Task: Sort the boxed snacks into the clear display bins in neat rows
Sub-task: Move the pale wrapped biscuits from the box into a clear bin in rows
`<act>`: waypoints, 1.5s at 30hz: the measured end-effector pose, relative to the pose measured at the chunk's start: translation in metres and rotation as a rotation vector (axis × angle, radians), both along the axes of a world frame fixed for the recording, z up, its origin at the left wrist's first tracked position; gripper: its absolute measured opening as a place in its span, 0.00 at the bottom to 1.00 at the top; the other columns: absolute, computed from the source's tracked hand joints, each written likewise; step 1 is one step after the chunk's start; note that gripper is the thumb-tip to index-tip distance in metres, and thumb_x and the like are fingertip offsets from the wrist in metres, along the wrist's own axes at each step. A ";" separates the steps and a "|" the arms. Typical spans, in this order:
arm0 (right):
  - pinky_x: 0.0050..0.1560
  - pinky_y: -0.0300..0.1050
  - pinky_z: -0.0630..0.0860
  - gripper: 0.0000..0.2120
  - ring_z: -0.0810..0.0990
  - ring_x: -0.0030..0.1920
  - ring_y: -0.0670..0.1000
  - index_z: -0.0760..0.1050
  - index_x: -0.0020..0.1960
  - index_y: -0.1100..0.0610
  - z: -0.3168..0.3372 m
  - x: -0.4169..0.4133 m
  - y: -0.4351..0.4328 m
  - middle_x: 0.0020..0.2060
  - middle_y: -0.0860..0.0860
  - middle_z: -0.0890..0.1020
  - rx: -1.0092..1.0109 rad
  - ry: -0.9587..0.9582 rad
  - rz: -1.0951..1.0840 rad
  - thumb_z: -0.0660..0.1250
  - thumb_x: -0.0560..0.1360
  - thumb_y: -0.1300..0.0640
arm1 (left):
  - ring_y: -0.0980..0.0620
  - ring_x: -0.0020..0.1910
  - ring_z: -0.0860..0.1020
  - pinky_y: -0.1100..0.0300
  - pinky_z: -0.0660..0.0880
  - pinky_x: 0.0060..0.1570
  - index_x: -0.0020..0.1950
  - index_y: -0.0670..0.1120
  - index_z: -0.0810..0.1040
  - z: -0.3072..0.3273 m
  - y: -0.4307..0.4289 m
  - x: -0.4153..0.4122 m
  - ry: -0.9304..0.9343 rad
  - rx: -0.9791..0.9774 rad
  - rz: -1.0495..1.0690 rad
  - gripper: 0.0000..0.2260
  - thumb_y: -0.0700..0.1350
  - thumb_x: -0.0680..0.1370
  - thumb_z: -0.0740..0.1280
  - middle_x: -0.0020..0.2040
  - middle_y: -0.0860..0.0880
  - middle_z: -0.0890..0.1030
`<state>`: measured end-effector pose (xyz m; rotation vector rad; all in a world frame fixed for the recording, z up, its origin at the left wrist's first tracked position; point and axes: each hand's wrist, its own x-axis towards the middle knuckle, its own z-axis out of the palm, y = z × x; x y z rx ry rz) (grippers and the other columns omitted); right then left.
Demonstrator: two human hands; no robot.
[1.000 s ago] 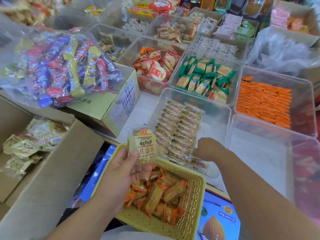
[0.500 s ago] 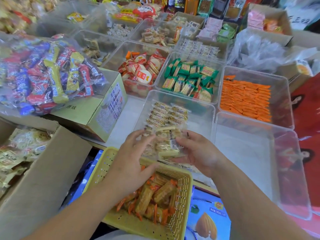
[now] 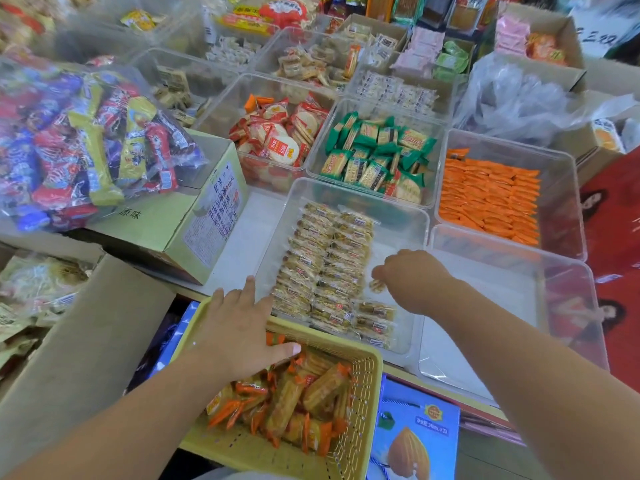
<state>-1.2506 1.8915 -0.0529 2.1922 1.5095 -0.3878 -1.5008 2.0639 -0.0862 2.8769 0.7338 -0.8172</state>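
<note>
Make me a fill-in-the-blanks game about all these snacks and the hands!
1. The left hand reaches over a ____ plastic basket.
2. The right hand is over the clear bin of beige packets lined up in ____ long rows.
3. The bin behind the empty bin holds ____ packets.

Missing words: yellow; two; orange

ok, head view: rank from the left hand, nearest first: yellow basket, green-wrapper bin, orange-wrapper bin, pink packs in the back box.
1. Yellow basket: directly under the left hand, near edge.
2. Green-wrapper bin: beyond it, up and to the right.
3. Orange-wrapper bin: farther right, middle row.
4. Pink packs: far back right, in the cardboard box.
</note>
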 end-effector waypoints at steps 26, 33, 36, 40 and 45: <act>0.39 0.41 0.70 0.07 0.72 0.38 0.51 0.78 0.53 0.63 -0.062 -0.021 0.032 0.40 0.52 0.75 -0.104 0.287 -0.539 0.62 0.80 0.63 | 0.40 0.82 0.41 0.38 0.41 0.79 0.82 0.59 0.51 0.006 -0.005 -0.018 -0.172 -0.085 0.020 0.42 0.76 0.73 0.57 0.84 0.43 0.44; 0.43 0.44 0.70 0.16 0.79 0.49 0.53 0.80 0.61 0.53 -0.010 -0.084 0.051 0.55 0.51 0.84 0.670 0.228 -0.801 0.62 0.79 0.46 | 0.38 0.77 0.63 0.37 0.62 0.74 0.75 0.55 0.71 0.036 -0.002 -0.107 -0.566 -0.161 0.226 0.33 0.67 0.72 0.63 0.79 0.43 0.65; 0.48 0.45 0.75 0.15 0.80 0.53 0.50 0.81 0.61 0.52 0.011 -0.145 0.085 0.57 0.49 0.84 0.824 0.456 -0.624 0.66 0.79 0.46 | 0.41 0.62 0.77 0.44 0.75 0.61 0.64 0.49 0.81 0.046 0.025 -0.162 -0.785 -0.072 0.344 0.28 0.63 0.70 0.68 0.65 0.45 0.78; 0.61 0.40 0.69 0.16 0.74 0.63 0.48 0.78 0.63 0.49 0.025 -0.243 0.141 0.60 0.44 0.80 0.787 0.632 -0.306 0.68 0.78 0.46 | 0.46 0.59 0.75 0.50 0.71 0.59 0.62 0.49 0.81 0.053 0.081 -0.227 -0.829 0.025 0.559 0.26 0.64 0.72 0.66 0.58 0.50 0.79; 0.68 0.46 0.68 0.17 0.72 0.64 0.52 0.81 0.60 0.51 0.025 -0.350 0.212 0.60 0.49 0.79 0.756 0.661 -0.025 0.68 0.77 0.44 | 0.47 0.65 0.73 0.55 0.68 0.60 0.67 0.52 0.75 0.046 0.170 -0.305 -0.750 -0.118 0.895 0.24 0.58 0.74 0.73 0.59 0.53 0.74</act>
